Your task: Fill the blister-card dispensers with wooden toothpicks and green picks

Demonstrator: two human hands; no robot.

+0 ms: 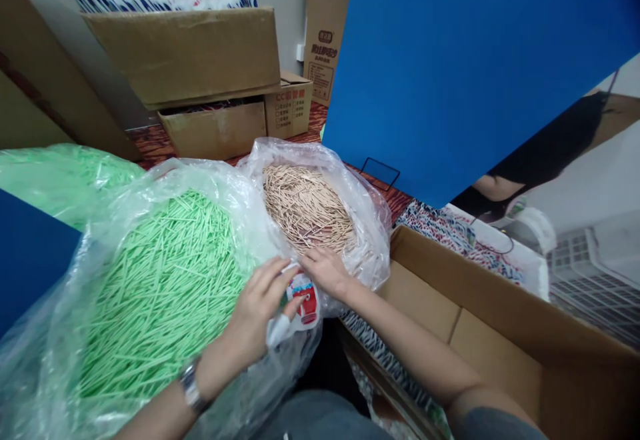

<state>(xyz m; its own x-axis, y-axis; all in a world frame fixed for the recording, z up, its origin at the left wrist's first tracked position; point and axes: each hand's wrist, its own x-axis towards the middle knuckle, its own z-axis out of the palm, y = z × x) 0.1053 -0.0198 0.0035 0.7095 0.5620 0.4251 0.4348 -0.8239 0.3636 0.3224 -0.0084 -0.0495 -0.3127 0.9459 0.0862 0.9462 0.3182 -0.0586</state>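
Note:
A small white pouch (309, 301) with a red and blue print is held in my left hand (260, 303), its thumb and fingers closed on it. White material also shows under the thumb. My right hand (326, 271) is at the upper edge of the pouch, by the near rim of a clear bag of thin tan sticks (305, 207). Its fingers are bent together, and whatever is between them is hidden. Left of both hands, a large clear plastic bag (197, 172) holds a heap of light green sticks (165, 293).
An open cardboard box (495, 340) stands at my right. Behind it lies a white tray (537, 277) of red, white and blue packets, near another person's arm (500, 187). A large blue panel (450, 73) juts in at upper right. Stacked cartons (190, 53) stand behind the bags.

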